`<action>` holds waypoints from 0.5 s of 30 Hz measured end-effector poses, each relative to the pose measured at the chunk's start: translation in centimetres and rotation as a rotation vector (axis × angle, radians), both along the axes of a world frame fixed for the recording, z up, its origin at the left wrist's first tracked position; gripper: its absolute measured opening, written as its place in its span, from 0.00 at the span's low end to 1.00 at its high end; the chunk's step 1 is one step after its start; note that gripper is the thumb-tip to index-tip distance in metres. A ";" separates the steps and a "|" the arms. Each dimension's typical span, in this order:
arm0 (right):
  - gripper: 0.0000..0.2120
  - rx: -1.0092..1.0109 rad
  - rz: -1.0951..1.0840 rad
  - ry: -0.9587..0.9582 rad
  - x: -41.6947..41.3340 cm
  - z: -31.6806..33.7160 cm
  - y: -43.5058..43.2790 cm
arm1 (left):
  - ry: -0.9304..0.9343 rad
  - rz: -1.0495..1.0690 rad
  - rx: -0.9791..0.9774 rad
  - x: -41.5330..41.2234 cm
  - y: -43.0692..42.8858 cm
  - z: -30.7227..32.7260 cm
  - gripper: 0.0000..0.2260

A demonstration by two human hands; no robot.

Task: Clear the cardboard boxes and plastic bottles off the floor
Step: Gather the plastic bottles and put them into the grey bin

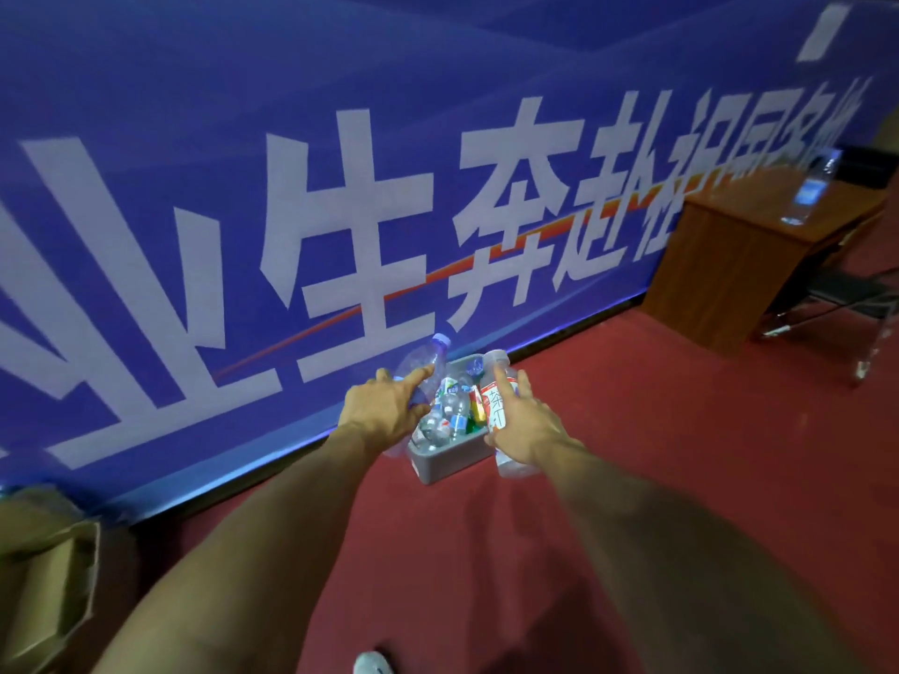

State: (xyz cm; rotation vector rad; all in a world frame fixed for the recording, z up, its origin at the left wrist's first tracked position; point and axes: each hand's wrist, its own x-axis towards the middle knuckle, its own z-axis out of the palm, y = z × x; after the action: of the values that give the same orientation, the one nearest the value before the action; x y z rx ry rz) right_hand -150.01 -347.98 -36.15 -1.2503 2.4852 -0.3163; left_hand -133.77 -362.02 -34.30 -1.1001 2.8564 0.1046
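Shoe toe (pixel 372 664) at bottom edge, on red floor (pixel 656 420). Far left: open cardboard box (pixel 44 586) on the floor, against the blue banner (pixel 194 197). Left hand (pixel 384 406) grips a clear bottle (pixel 430 364), purple cap up. Grey bin (pixel 447 459) sits on the floor between the hands, full of plastic bottles. Right hand (pixel 528 425) wraps a white-labelled bottle (pixel 496 384) at the bin's right edge. Far right: wooden tabletop (pixel 749 192) carrying one upright water bottle (pixel 811 189).
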 end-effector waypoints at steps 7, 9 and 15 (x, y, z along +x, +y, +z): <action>0.51 0.006 -0.023 -0.020 -5.0 -1.5 -14.3 | 0.043 0.035 0.080 -5.0 -14.6 -1.2 0.26; 0.52 0.006 -0.042 -0.026 -6.6 -1.6 -17.3 | 0.058 0.041 0.092 -6.6 -17.6 -1.1 0.26; 0.51 0.041 -0.075 -0.042 -10.9 -3.2 -24.3 | 0.064 -0.002 0.123 -12.2 -24.8 -2.1 0.24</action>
State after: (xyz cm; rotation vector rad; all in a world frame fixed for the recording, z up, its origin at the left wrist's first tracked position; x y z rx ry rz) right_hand -160.90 -372.29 -39.38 -1.1247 2.4942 -0.3057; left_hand -145.96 -386.81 -36.43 -1.0884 2.8621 0.3163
